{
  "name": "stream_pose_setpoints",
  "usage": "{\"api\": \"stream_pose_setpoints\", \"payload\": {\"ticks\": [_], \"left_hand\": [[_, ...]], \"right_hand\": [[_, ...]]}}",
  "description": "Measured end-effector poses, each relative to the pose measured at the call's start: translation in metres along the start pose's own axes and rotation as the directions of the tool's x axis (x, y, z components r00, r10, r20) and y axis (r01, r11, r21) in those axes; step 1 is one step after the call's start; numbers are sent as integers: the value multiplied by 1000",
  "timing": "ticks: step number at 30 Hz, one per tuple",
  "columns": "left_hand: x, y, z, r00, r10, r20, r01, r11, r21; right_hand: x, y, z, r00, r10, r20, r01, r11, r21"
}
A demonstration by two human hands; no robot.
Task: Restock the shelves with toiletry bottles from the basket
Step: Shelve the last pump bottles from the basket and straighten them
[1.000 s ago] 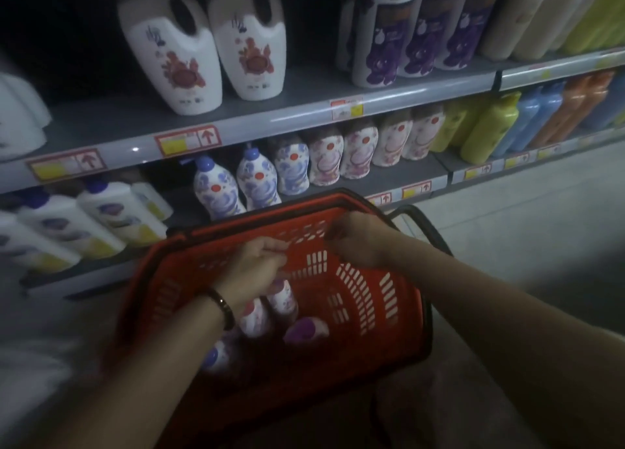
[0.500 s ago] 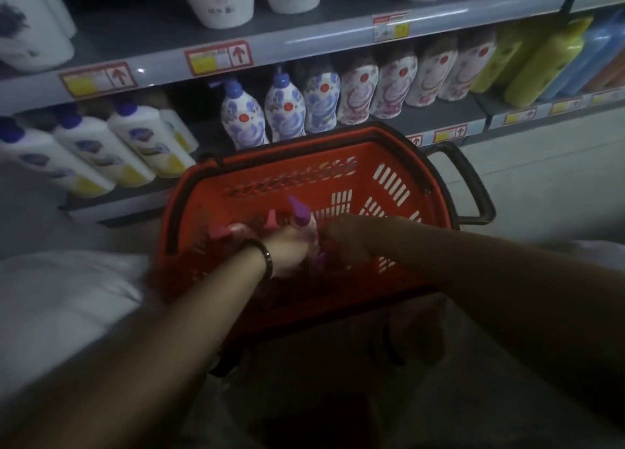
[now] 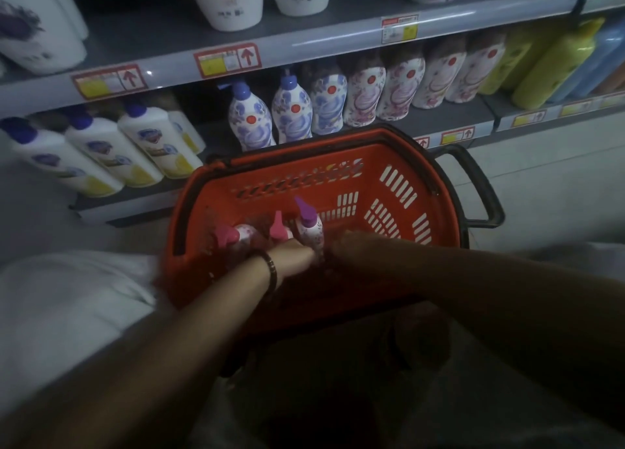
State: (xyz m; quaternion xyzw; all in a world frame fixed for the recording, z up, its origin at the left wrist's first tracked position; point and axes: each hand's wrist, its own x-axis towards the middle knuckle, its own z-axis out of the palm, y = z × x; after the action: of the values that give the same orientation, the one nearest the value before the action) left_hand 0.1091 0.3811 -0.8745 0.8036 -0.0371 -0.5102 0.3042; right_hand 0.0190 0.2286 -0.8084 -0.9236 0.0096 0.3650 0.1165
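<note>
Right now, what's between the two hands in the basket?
Head view: the purple-capped bottle stands upright between the left hand and right hand, inside the red basket. Blur hides whether either hand grips it.

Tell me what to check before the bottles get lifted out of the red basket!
1. Bottles ready in the red basket: ok. The purple-capped bottle and the pink-capped bottles stand upright.
2. Left hand grip: cannot tell. It is pressed against the purple-capped bottle, but it is blurred.
3. Right hand grip: cannot tell. Its fingers are blurred and hidden.
4. Way up out of the basket: ok. Nothing lies over it, and the black handle is folded down at the side.
5. Room on the lower shelf: probably ok. There is a dark gap just left of the blue floral bottles.
</note>
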Motion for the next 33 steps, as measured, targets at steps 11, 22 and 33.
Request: {"api": "stream_pose_setpoints", "payload": {"ticks": [11, 22, 33], "left_hand": [[-24, 9, -9, 979, 195, 58, -204, 940, 273], [-31, -8, -13, 862, 489, 135, -507, 828, 240], [-28, -6, -6, 845, 514, -150, -513, 857, 46]], "right_hand": [[3, 7, 1, 999, -35, 0, 35, 999, -20], [1, 21, -32, 978, -107, -181, 112, 994, 14], [-39, 27, -110, 890, -249, -382, 315, 941, 121]]}}
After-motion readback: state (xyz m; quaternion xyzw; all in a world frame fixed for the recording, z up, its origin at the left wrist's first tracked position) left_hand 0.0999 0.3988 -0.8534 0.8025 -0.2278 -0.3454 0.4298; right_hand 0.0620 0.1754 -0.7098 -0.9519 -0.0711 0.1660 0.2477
